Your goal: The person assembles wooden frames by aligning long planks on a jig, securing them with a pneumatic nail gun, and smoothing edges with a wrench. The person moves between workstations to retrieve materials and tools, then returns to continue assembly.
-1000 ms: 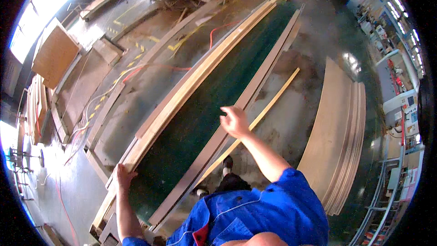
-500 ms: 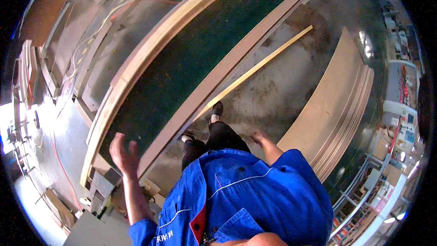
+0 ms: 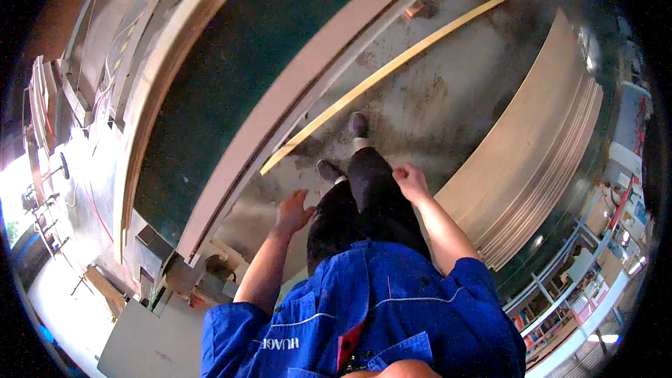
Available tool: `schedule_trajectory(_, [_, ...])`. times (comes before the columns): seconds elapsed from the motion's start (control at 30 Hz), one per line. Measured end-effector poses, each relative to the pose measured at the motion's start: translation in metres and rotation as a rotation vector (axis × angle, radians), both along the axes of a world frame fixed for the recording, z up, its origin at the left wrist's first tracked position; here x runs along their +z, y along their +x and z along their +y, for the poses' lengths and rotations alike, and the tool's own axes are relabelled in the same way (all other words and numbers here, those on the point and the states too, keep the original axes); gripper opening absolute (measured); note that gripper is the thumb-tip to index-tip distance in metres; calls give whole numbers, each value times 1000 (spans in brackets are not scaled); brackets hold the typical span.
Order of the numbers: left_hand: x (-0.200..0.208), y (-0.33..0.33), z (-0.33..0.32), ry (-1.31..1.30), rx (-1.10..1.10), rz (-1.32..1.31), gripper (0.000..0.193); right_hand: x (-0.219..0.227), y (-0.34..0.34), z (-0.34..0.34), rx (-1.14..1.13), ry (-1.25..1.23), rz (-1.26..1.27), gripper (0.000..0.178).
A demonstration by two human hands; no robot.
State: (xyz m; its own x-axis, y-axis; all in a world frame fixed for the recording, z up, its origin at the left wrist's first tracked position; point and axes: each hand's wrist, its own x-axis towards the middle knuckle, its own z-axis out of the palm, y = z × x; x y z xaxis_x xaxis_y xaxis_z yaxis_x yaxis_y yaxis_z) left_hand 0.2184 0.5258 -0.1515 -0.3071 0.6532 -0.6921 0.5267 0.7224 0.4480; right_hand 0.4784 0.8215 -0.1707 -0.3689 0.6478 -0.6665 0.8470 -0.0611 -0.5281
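Observation:
My left hand (image 3: 296,211) is empty and hangs beside my left thigh, its thumb standing away from loosely bent fingers. Over on the other side, my right hand (image 3: 411,182) is also empty, with slack, slightly curled fingers in front of the right leg. The right hand is nearest to a stack of thin tan boards (image 3: 518,147) at the right. To the left of both hands runs a long table with a dark green top (image 3: 231,63) and a pinkish-brown edge rail (image 3: 280,101). Neither hand touches the table or the boards.
A long, narrow yellowish wood strip (image 3: 385,70) lies on the stained floor (image 3: 434,108) ahead of my feet. Light wooden strips (image 3: 150,91) line the table's far side. Shelving with assorted items (image 3: 574,287) stands at lower right. A grey panel (image 3: 161,339) is at lower left.
My left hand has dropped from above the table's near end to beside my leg. My right hand has swung slightly forward. My feet have stepped, and the view has shifted.

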Motion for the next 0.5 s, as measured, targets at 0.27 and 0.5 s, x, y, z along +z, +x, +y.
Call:
schedule_trajectory(0.27, [-187, -13, 61, -107, 122, -26, 68, -101, 124, -6, 342, 70, -215, 22])
schedule_trajectory(0.5, [-447, -33, 115, -244, 26, 129, 106, -130, 152, 21, 438, 334, -75, 13])
